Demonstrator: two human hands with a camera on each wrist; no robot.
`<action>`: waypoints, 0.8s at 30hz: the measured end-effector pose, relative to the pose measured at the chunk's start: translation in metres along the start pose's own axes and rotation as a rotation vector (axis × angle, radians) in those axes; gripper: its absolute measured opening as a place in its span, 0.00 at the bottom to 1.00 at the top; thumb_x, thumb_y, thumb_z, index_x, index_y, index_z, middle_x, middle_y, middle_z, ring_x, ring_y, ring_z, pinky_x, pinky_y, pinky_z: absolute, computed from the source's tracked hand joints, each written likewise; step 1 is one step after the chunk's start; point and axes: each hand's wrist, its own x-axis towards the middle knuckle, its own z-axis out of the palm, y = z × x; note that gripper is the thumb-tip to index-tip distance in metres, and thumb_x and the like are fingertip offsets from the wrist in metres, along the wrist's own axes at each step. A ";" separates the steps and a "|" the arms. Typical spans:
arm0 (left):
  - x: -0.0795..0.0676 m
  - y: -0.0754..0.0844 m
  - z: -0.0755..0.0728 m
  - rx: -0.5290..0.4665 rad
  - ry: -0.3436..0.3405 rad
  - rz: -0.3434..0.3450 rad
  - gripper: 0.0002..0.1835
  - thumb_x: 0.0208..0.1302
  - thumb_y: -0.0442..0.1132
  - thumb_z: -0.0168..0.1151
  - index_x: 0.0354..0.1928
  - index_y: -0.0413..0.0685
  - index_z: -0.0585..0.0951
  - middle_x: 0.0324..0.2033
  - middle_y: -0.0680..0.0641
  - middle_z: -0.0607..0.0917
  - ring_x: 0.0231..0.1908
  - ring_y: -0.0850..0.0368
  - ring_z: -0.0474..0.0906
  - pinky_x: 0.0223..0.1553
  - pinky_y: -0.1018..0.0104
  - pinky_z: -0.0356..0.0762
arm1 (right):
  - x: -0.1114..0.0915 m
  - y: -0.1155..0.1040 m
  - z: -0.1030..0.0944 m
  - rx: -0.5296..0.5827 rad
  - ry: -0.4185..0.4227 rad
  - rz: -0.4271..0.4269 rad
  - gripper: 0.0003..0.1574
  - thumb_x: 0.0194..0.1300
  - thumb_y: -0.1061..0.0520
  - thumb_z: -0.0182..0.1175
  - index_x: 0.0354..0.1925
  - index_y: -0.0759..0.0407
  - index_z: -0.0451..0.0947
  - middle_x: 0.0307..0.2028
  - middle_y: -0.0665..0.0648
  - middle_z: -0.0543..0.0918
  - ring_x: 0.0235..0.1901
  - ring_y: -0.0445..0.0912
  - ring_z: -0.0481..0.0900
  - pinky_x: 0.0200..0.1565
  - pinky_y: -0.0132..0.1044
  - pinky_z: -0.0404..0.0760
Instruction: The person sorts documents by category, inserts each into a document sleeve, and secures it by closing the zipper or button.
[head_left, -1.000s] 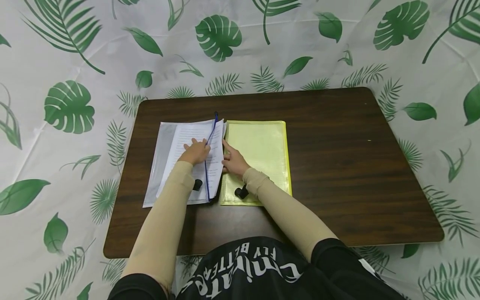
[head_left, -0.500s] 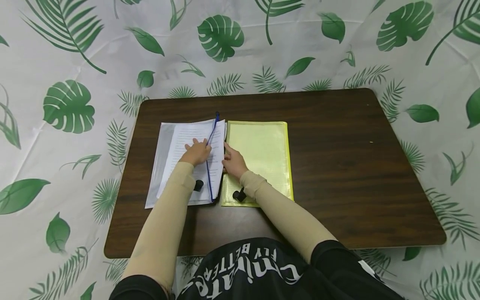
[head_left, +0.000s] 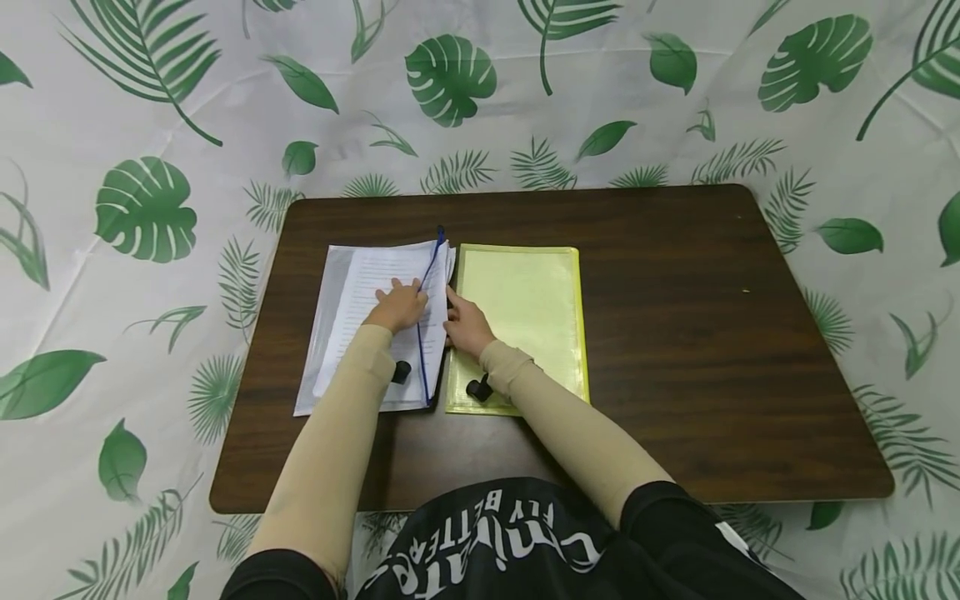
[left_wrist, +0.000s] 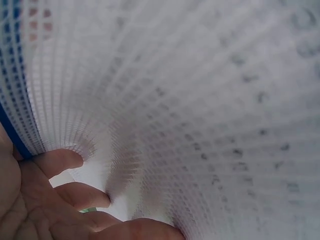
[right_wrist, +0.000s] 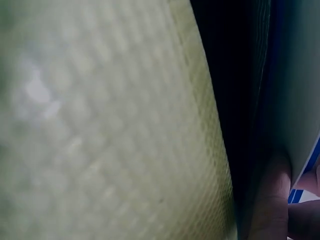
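Across the middle of the frame, I have the dark brown wood-grain table (head_left: 675,333) on my feed. Left of the frame's centre lies the clear mesh plastic pouch (head_left: 322,325), which I judge light, floppy and slick, more apt to crease than break; its long right side looks the best place to take hold. Just to its right, at the frame's centre, is the yellow mesh plastic pouch (head_left: 517,308), leaving only a narrow gap for fingertips. White printed papers (head_left: 367,287) show through the clear mesh and might slide or buckle under a squeeze. The left hand (head_left: 397,307) lies spread on top of the clear pouch, gripping nothing. At that pouch's right edge is the right hand (head_left: 471,327); my right wrist view is dim, but thumb and fingers seem to pinch the edge. Small black pieces at the left wrist (head_left: 402,372) and right wrist (head_left: 480,389) could snag. A thin blue strip (head_left: 423,358) runs lengthwise, partly hidden by the left hand.
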 end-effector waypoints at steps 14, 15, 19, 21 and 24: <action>-0.002 0.004 0.002 0.009 -0.004 -0.006 0.34 0.79 0.46 0.25 0.78 0.29 0.48 0.77 0.29 0.49 0.76 0.28 0.34 0.71 0.30 0.31 | -0.001 0.002 -0.001 0.023 -0.010 -0.009 0.48 0.70 0.75 0.49 0.81 0.53 0.48 0.51 0.66 0.86 0.32 0.45 0.82 0.29 0.31 0.82; -0.002 0.004 0.002 0.007 -0.003 -0.008 0.34 0.79 0.46 0.25 0.78 0.30 0.48 0.77 0.29 0.49 0.76 0.28 0.34 0.71 0.30 0.30 | 0.000 0.002 -0.001 0.026 -0.013 -0.010 0.48 0.70 0.75 0.48 0.81 0.53 0.48 0.52 0.66 0.86 0.32 0.45 0.82 0.29 0.31 0.81; -0.002 0.004 0.004 0.006 0.000 -0.010 0.34 0.80 0.46 0.26 0.78 0.31 0.48 0.77 0.29 0.49 0.76 0.28 0.34 0.71 0.30 0.30 | 0.001 0.002 -0.001 0.025 -0.022 -0.015 0.48 0.70 0.74 0.48 0.81 0.51 0.48 0.53 0.66 0.85 0.30 0.46 0.81 0.29 0.31 0.80; -0.002 0.004 0.004 0.017 0.001 -0.004 0.34 0.79 0.46 0.26 0.78 0.30 0.48 0.77 0.29 0.50 0.76 0.28 0.34 0.71 0.30 0.30 | 0.001 0.002 -0.001 0.016 -0.022 -0.015 0.48 0.71 0.74 0.48 0.81 0.51 0.48 0.52 0.66 0.86 0.28 0.46 0.80 0.28 0.31 0.80; -0.002 0.004 0.004 0.026 0.001 0.000 0.34 0.79 0.45 0.25 0.78 0.29 0.48 0.77 0.29 0.50 0.76 0.29 0.35 0.71 0.30 0.30 | 0.001 0.002 0.000 0.010 -0.017 -0.005 0.48 0.71 0.74 0.48 0.81 0.52 0.46 0.51 0.66 0.86 0.28 0.44 0.80 0.29 0.32 0.81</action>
